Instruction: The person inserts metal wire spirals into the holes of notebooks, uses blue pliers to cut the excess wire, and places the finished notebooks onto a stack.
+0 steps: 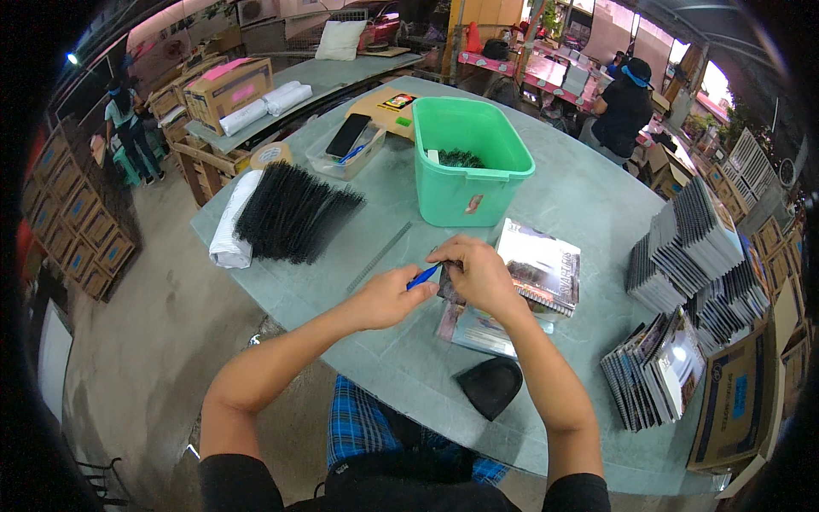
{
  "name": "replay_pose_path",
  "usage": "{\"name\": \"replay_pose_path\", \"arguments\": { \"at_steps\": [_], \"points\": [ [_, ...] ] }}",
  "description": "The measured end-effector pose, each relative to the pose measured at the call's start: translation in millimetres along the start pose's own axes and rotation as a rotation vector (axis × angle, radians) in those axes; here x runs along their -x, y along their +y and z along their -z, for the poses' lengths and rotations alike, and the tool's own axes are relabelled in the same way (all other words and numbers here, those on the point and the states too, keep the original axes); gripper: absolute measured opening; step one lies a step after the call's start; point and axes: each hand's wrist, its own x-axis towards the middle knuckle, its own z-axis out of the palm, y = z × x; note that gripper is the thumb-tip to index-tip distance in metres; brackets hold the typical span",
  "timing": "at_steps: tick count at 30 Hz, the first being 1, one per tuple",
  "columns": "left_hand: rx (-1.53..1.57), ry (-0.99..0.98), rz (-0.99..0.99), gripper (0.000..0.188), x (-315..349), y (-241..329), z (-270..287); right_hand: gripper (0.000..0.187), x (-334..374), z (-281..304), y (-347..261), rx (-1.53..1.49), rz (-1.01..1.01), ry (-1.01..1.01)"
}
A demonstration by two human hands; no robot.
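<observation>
Leftmost on your table, a white roll (232, 229) lies beside a bundle of black spiral coils (294, 212), with a tape roll (271, 154) just behind them. Next comes a clear tray (348, 166) bearing a black phone (348, 135) and a blue pen (351, 154), and further right a thin strip (377, 258) lies slantwise, its far end leaning right. Your left hand (389, 297) is closed around a blue hand tool (424, 276), which sits between your two hands, above the near middle of the table; its long axis runs obliquely, the handle end low in your left fist and the tip pointing up and right, toward your other fingers. You can't tell from this view whether that tip is biting on anything. Your right hand (479, 273) is bent over from the right, its fingers pinching a dark booklet (450, 292) near the edge. Behind your hands stands a green tub (461, 200) with more coils (462, 160) inside. Right of your fingers, spiral-bound books (539, 264) are piled, a black pouch (492, 386) lies nearer you, and further right stand book stacks (653, 371) beside an open carton (734, 401).
</observation>
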Motion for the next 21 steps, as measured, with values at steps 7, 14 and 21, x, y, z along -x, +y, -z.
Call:
{"name": "replay_pose_path", "arguments": {
  "at_steps": [7,14,21],
  "points": [
    [0.343,-0.076,0.103,0.043,10.9,1.3,-2.2,0.017,3.4,6.6,-13.5,0.037,-0.236,0.115],
    [0.344,-0.149,0.116,0.037,8.0,13.2,0.8,0.018,6.1,2.5,-8.0,0.066,-0.182,0.168],
    [-0.365,0.054,0.048,0.032,13.3,21.4,-4.2,0.016,7.4,-1.6,-12.6,0.092,-0.143,0.123]
  ]
}}
